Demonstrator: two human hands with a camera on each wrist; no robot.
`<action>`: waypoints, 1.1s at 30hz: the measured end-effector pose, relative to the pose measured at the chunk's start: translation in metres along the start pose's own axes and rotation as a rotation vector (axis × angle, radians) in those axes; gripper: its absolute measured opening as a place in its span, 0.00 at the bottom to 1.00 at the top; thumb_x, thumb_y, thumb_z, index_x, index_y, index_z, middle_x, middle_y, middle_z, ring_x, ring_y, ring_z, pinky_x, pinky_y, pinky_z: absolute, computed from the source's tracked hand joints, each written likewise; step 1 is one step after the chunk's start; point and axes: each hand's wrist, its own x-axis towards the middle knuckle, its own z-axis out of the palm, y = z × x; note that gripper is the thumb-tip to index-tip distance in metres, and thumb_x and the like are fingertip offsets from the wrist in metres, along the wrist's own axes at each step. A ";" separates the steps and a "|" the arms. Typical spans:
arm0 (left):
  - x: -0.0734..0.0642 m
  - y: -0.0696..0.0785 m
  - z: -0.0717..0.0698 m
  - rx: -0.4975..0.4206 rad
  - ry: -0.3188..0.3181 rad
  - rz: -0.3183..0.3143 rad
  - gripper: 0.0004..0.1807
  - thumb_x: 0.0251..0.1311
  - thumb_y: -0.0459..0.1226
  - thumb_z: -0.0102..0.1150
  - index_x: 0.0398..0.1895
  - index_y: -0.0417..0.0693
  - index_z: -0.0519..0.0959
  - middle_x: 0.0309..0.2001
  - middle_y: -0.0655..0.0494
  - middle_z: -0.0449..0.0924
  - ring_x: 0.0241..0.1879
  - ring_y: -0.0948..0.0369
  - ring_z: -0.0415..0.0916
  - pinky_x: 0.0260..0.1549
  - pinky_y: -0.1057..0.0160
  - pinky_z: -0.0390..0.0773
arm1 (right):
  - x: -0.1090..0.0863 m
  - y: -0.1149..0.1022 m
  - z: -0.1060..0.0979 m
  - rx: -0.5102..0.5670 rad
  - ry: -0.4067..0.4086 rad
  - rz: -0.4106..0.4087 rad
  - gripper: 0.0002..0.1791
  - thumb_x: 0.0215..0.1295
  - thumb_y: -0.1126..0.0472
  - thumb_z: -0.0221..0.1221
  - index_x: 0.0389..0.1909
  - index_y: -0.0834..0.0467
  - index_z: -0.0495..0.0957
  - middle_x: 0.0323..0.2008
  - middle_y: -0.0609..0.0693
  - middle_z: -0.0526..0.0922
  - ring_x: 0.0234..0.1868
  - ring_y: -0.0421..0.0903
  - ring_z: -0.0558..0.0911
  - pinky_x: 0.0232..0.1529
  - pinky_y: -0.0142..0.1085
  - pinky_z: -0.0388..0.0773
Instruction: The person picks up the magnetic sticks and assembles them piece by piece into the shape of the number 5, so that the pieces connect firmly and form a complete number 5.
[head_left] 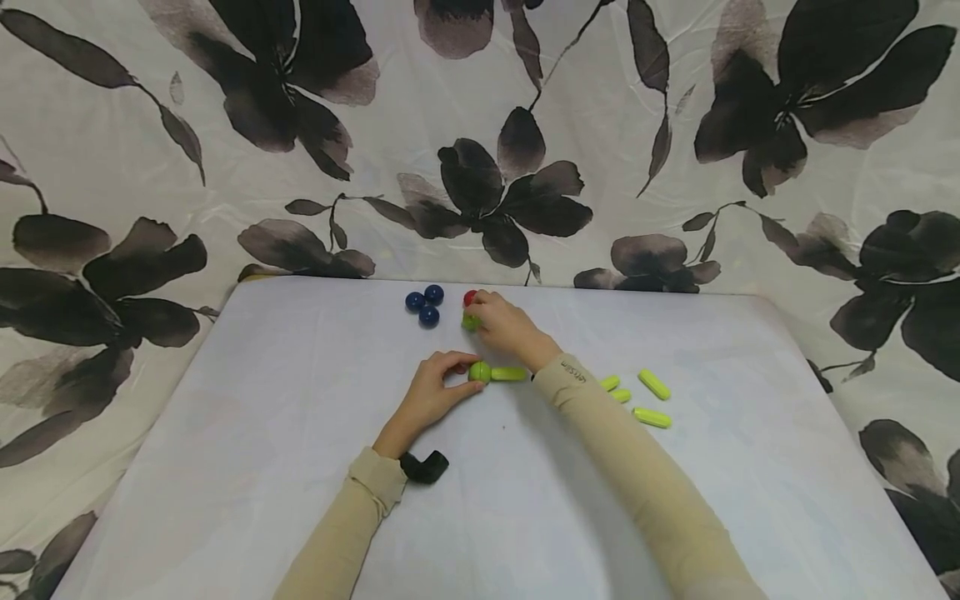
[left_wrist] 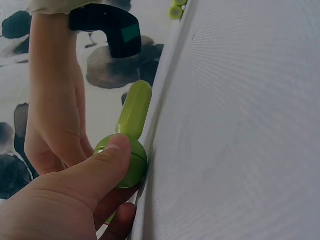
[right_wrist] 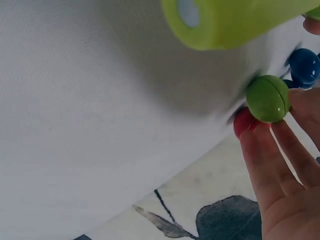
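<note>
My left hand (head_left: 431, 392) pinches a green ball (head_left: 480, 372) between thumb and fingers. A yellow-green stick (head_left: 509, 374) extends to the right from that ball, its end meeting it. Behind the left fingers, a bit of red (head_left: 461, 367) shows, mostly hidden. Farther back, my right hand (head_left: 510, 329) holds a second green ball (right_wrist: 268, 98) at its fingertips. Beside this one is a red ball (right_wrist: 245, 122), partly covered by the right fingers; whether they grip it too is unclear. In the left wrist view the left thumb (left_wrist: 107, 160) presses on the ball below the stick.
Three dark blue balls (head_left: 429, 316) sit together left of the right hand. Several yellow-green sticks (head_left: 654, 384) lie right of centre, some partly behind the right sleeve (head_left: 637, 475). A white cloth covers the table (head_left: 262, 467); a floral sheet (head_left: 480, 200) hangs behind it.
</note>
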 end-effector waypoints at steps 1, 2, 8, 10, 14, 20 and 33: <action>0.000 0.000 0.000 -0.001 0.002 0.003 0.20 0.55 0.39 0.73 0.52 0.49 0.84 0.41 0.57 0.83 0.41 0.58 0.73 0.44 0.55 0.72 | 0.000 0.000 0.001 0.005 0.006 -0.014 0.16 0.60 0.76 0.60 0.49 0.64 0.83 0.51 0.58 0.78 0.52 0.54 0.77 0.56 0.44 0.75; 0.000 0.000 0.000 -0.002 0.004 0.006 0.20 0.55 0.39 0.74 0.52 0.48 0.84 0.41 0.57 0.83 0.41 0.58 0.73 0.44 0.55 0.72 | 0.001 -0.001 0.002 0.014 0.015 -0.027 0.15 0.60 0.76 0.60 0.48 0.64 0.83 0.50 0.58 0.78 0.51 0.54 0.77 0.56 0.44 0.74; 0.001 0.001 0.001 -0.015 -0.002 0.023 0.20 0.55 0.38 0.74 0.52 0.48 0.84 0.42 0.57 0.83 0.41 0.58 0.74 0.44 0.56 0.72 | 0.002 -0.003 0.003 0.076 -0.007 -0.030 0.12 0.61 0.76 0.61 0.45 0.67 0.84 0.46 0.59 0.78 0.48 0.53 0.80 0.55 0.42 0.75; 0.001 0.002 0.001 -0.020 -0.006 0.021 0.20 0.55 0.38 0.73 0.52 0.47 0.84 0.42 0.57 0.83 0.41 0.58 0.74 0.44 0.56 0.72 | 0.001 -0.004 0.003 0.091 -0.027 -0.009 0.12 0.61 0.75 0.61 0.45 0.67 0.84 0.46 0.59 0.79 0.48 0.53 0.80 0.55 0.41 0.75; 0.001 0.004 0.001 -0.015 0.002 0.026 0.20 0.55 0.38 0.73 0.52 0.47 0.84 0.41 0.55 0.83 0.40 0.57 0.74 0.44 0.56 0.71 | 0.000 -0.004 0.002 0.112 -0.049 0.019 0.11 0.62 0.74 0.62 0.45 0.67 0.84 0.46 0.59 0.83 0.50 0.53 0.80 0.56 0.41 0.75; 0.001 0.005 0.001 0.001 0.001 0.006 0.20 0.55 0.38 0.74 0.52 0.47 0.84 0.41 0.55 0.82 0.41 0.57 0.73 0.44 0.56 0.71 | -0.005 0.001 0.000 0.159 -0.052 0.060 0.13 0.60 0.75 0.61 0.46 0.66 0.83 0.46 0.58 0.84 0.51 0.52 0.80 0.56 0.40 0.75; 0.000 0.002 0.001 0.005 -0.010 -0.043 0.21 0.56 0.39 0.73 0.53 0.50 0.83 0.43 0.57 0.82 0.43 0.58 0.73 0.45 0.56 0.70 | -0.038 0.014 -0.027 0.397 0.104 0.164 0.15 0.60 0.73 0.65 0.49 0.67 0.82 0.46 0.58 0.80 0.50 0.56 0.81 0.51 0.45 0.79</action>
